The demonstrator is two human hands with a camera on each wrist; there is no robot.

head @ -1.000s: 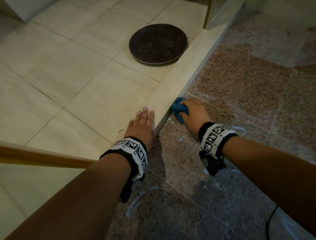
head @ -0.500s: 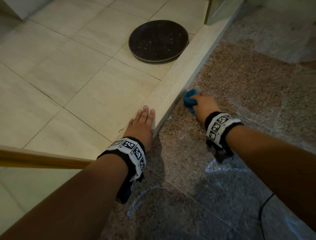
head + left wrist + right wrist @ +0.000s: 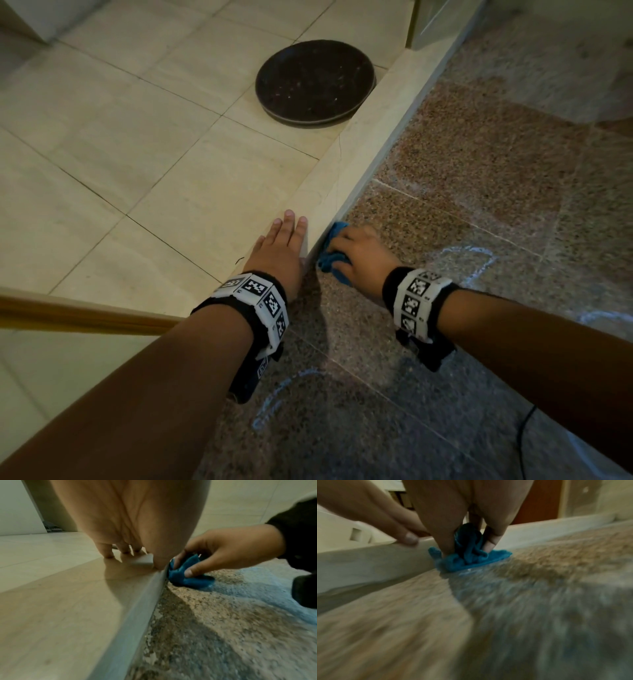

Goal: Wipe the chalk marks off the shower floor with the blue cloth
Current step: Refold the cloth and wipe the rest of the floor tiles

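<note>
- Nearest me, between my two forearms, a pale chalk mark (image 3: 284,394) curves over the speckled shower floor (image 3: 479,178); more chalk marks (image 3: 469,260) loop just right of my right wrist.
- My right hand (image 3: 359,260) has its fingers curled round the blue cloth (image 3: 334,263), pressing it to the floor.
- The cloth is a crumpled, bunched wad of deep blue terry, its folds poking out between the fingers, its edge touching the beige curb (image 3: 373,137).
- My left hand (image 3: 277,246) lies flat and released on top of the curb, fingers straight, just left of the cloth.
- Beyond both hands, a dark round disc (image 3: 315,82) sits on the pale tiles against the curb.
</note>
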